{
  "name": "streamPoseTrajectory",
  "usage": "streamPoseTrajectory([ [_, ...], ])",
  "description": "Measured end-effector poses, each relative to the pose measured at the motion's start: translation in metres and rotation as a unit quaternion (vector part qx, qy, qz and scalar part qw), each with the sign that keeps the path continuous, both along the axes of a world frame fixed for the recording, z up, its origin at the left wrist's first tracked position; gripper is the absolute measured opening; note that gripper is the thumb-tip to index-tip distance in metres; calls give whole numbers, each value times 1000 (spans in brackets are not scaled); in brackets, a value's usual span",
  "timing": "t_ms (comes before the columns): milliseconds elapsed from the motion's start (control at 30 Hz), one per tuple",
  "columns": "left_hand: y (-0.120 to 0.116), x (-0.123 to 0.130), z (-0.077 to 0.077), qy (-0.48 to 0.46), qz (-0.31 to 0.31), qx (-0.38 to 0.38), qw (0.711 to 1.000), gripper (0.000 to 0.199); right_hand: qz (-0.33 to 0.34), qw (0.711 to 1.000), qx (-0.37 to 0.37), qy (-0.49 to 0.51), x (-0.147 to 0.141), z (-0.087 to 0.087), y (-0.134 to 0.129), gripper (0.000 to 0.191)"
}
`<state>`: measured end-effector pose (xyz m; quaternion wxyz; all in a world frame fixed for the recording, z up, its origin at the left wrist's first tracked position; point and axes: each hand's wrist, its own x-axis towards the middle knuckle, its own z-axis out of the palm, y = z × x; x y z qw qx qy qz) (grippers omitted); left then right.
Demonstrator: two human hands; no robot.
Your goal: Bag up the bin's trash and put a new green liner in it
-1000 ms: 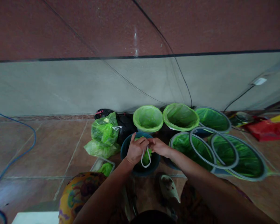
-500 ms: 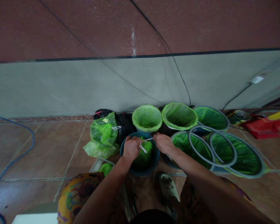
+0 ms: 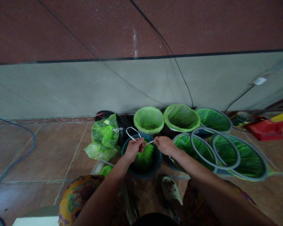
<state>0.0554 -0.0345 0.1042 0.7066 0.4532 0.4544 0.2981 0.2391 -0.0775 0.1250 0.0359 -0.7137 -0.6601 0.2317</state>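
Hands (image 3: 135,149) pinching white drawstring (image 3: 150,142), fingers curled

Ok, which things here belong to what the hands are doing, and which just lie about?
In use:
left hand and right hand
white drawstring
green bag
blue bin

Apparently just lying about:
blue hose
red item
tied green-tinted bag
loose grey ring

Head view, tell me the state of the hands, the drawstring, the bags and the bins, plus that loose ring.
Left hand: fingers closed on drawstring.
Right hand: same.
White drawstring: stretched between hands, one loop free.
Green bag: gathered, inside blue bin.
Clear green bag: tied.
Pale-rimmed bins: lined, open.
Loose grey ring: lying across two lined bins.
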Motion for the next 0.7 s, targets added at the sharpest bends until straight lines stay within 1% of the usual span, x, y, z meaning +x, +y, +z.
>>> streamPoseTrajectory([
  [67, 0, 0, -1, 2, -17, 6, 1000, 36, 12, 998, 12, 65, -2, 3, 1, 25],
  [133, 2, -1, -3, 11, -51, 30, 998, 28, 29, 989, 19, 141, -4, 5, 1, 24],
  [200, 3, -2, -5, 23, -87, 62, 994, 28, 41, 978, 20, 205, -7, 6, 1, 26],
  [267, 4, -2, -8, 42, -109, 95, 989, 26, 42, 967, 18, 249, -8, 5, 2, 28],
  [333, 3, -1, -10, 67, -113, 126, 983, 22, 40, 960, 14, 277, -8, 4, 3, 30],
  [400, 2, -1, -12, 89, -103, 152, 979, 23, 38, 957, 17, 288, -8, 3, 3, 30],
  [467, 2, 0, -13, 101, -87, 169, 976, 25, 43, 958, 25, 282, -7, 3, 3, 28],
  [533, 2, 1, -13, 97, -86, 181, 975, 27, 54, 960, 36, 273, -7, 5, 3, 26],
  [600, 1, 1, -12, 88, -111, 198, 970, 22, 71, 956, 35, 283, -8, 7, 2, 25],
  [700, 0, 0, -8, 100, -164, 242, 951, 18, 87, 939, 8, 332, -11, 10, 2, 27],
])
